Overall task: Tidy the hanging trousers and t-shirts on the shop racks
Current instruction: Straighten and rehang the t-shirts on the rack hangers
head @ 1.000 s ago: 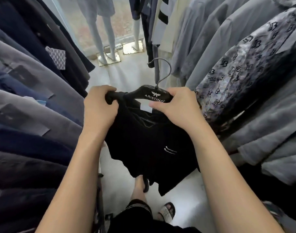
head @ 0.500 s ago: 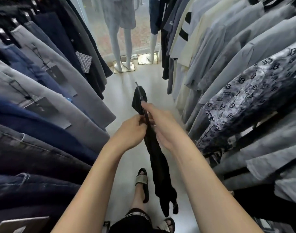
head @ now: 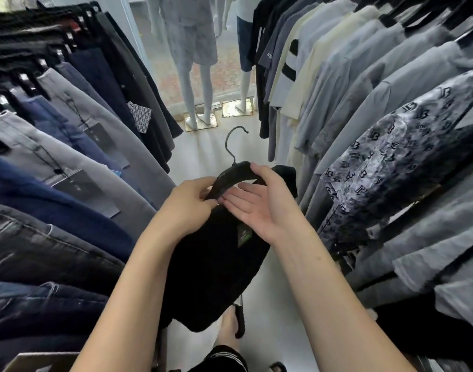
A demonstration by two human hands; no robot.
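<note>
A black t-shirt (head: 216, 269) hangs from a black hanger (head: 231, 175) that I hold in the aisle between two racks. My left hand (head: 188, 202) pinches the hanger's near end and the shirt's shoulder. My right hand (head: 262, 200) lies palm up with straight fingers, its thumb resting over the top of the hanger bar. The metal hook (head: 234, 142) points away from me, free of any rail. Trousers (head: 69, 162) in grey, navy and denim hang on the left rack. Grey and cream shirts (head: 364, 103) fill the right rack.
Two mannequins (head: 195, 63) on metal base plates stand at the window at the aisle's far end. A patterned grey shirt (head: 385, 159) juts out on the right. Price tags (head: 78, 183) dangle from the trousers. My sandalled feet (head: 235, 323) stand on the pale floor.
The garment has turned from edge-on to face me broadly again. My right hand has opened and moved over the hanger bar; the left has shifted to the hanger's end.
</note>
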